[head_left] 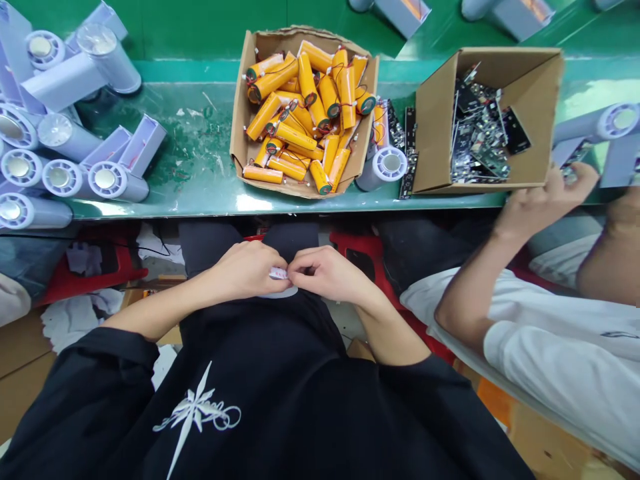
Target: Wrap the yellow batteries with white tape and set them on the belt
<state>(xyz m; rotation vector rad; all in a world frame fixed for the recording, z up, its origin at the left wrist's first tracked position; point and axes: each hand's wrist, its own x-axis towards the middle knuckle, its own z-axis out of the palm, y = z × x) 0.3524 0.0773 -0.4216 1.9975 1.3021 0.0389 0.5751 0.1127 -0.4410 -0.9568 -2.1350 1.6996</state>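
Over my lap, below the table edge, my left hand point(253, 269) is closed around a pale lavender plastic housing point(279, 273). Only a small part of it shows between the fingers, with faint reddish marks, and a rounded pale edge peeks out underneath. My right hand point(325, 272) meets it from the other side, thumb and forefinger pinched together at the housing's end. Whatever sits in that pinch is hidden by the fingertips.
On the green table point(195, 160) stand a carton of orange wired battery cells point(300, 120) and a carton of circuit boards point(483, 133). Lavender housings point(60, 175) crowd the left; one housing point(387, 167) stands between the cartons. At right, a co-worker's hand point(545, 193) reaches over the table edge.
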